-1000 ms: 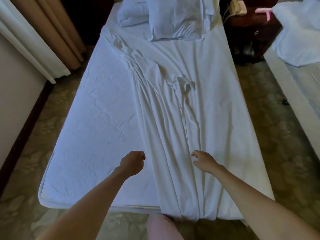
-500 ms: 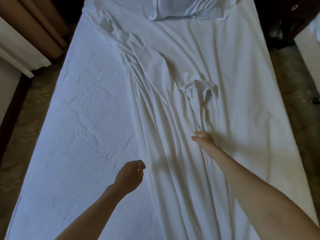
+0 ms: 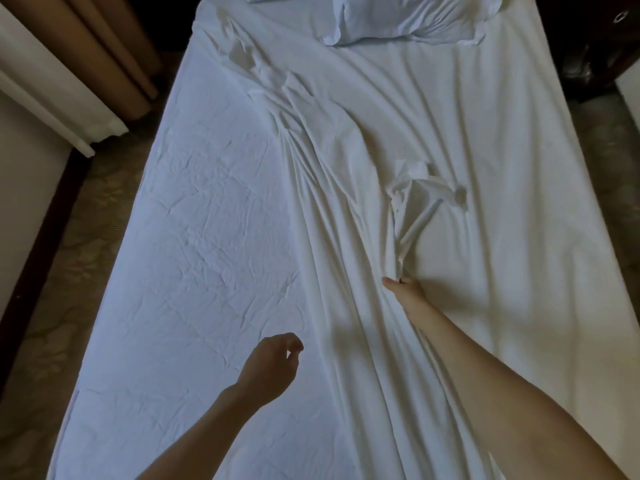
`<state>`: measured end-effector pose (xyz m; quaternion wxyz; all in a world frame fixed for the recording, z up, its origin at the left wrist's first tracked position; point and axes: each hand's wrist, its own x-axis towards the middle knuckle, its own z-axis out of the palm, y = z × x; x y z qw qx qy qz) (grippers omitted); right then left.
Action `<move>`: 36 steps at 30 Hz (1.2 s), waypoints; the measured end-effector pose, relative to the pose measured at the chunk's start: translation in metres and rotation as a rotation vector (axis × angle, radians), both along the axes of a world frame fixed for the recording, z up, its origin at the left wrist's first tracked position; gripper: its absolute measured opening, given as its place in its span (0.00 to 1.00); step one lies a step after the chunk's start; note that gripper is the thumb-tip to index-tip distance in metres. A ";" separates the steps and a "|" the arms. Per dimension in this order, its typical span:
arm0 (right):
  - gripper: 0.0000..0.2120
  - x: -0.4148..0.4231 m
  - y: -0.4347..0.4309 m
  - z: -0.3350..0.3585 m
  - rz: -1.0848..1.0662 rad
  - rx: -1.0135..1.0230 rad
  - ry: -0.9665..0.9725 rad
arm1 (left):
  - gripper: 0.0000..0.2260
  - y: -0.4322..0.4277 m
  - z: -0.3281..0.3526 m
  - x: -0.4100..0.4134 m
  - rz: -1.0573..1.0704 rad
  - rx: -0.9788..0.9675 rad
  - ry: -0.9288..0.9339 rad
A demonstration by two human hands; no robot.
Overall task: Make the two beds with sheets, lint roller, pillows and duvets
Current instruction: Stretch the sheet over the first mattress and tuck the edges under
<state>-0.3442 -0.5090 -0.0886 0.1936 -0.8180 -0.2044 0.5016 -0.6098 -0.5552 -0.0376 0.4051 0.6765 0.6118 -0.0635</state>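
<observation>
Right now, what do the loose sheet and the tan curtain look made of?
The loose sheet: thin white woven cloth, likely cotton or a blend, matte; it bunches into fine creases. The tan curtain: heavier matte fabric, fibre unclear; hangs in broad rounded folds.

Single head-worn camera, positioned at the foot of the white-sheeted bed (image 3: 214, 271), faces forward and down along it, close.

A bedroom: a white-sheeted bed (image 3: 207, 271) with a pillow (image 3: 408, 15) beside floor-length curtains (image 3: 114, 57).
</observation>
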 end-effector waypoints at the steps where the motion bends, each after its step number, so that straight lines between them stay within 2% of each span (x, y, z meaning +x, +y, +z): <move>1: 0.11 -0.018 -0.006 0.005 0.061 0.023 0.003 | 0.10 -0.003 0.003 -0.007 0.009 -0.005 -0.004; 4: 0.12 -0.089 -0.037 0.028 0.250 0.104 0.044 | 0.08 -0.019 0.018 -0.028 0.047 -0.051 -0.069; 6: 0.10 -0.146 -0.069 0.050 0.360 0.130 0.126 | 0.09 -0.030 0.032 -0.043 0.146 -0.115 -0.153; 9: 0.06 -0.225 -0.124 0.084 0.496 0.135 0.202 | 0.19 -0.041 0.053 -0.068 0.367 -0.259 -0.185; 11: 0.15 -0.270 -0.164 0.102 0.619 0.165 0.156 | 0.24 -0.053 0.064 -0.094 0.435 -0.324 -0.131; 13: 0.21 -0.314 -0.204 0.121 0.669 0.189 0.142 | 0.27 -0.072 0.073 -0.128 0.305 -0.333 -0.004; 16: 0.22 -0.377 -0.255 0.135 0.629 0.149 0.214 | 0.26 -0.108 0.080 -0.188 0.178 -0.331 0.105; 17: 0.21 -0.398 -0.270 0.140 0.611 0.164 0.234 | 0.25 -0.122 0.084 -0.210 0.184 -0.329 0.105; 19: 0.06 -0.435 -0.294 0.152 0.579 0.194 0.247 | 0.21 -0.145 0.093 -0.258 0.210 -0.278 0.116; 22: 0.18 -0.479 -0.319 0.162 0.567 0.228 0.243 | 0.24 -0.171 0.099 -0.330 0.193 -0.105 0.208; 25: 0.16 -0.511 -0.337 0.170 0.581 0.234 0.251 | 0.24 -0.194 0.107 -0.385 0.213 -0.026 0.230; 27: 0.13 -0.527 -0.349 0.176 0.580 0.181 0.241 | 0.21 -0.211 0.113 -0.411 0.219 -0.033 0.223; 30: 0.16 -0.550 -0.367 0.184 0.651 0.098 0.299 | 0.19 -0.236 0.114 -0.440 0.157 -0.085 0.284; 32: 0.18 -0.560 -0.379 0.188 0.843 0.021 0.226 | 0.19 -0.252 0.115 -0.456 0.175 -0.099 0.279; 34: 0.10 -0.564 -0.392 0.190 1.060 -0.030 0.036 | 0.18 -0.265 0.115 -0.469 0.206 -0.076 0.290; 35: 0.04 -0.564 -0.400 0.191 1.115 -0.038 -0.043 | 0.17 -0.271 0.116 -0.475 0.227 -0.073 0.301; 36: 0.04 -0.564 -0.407 0.186 1.112 -0.027 -0.097 | 0.18 -0.275 0.117 -0.481 0.247 -0.076 0.307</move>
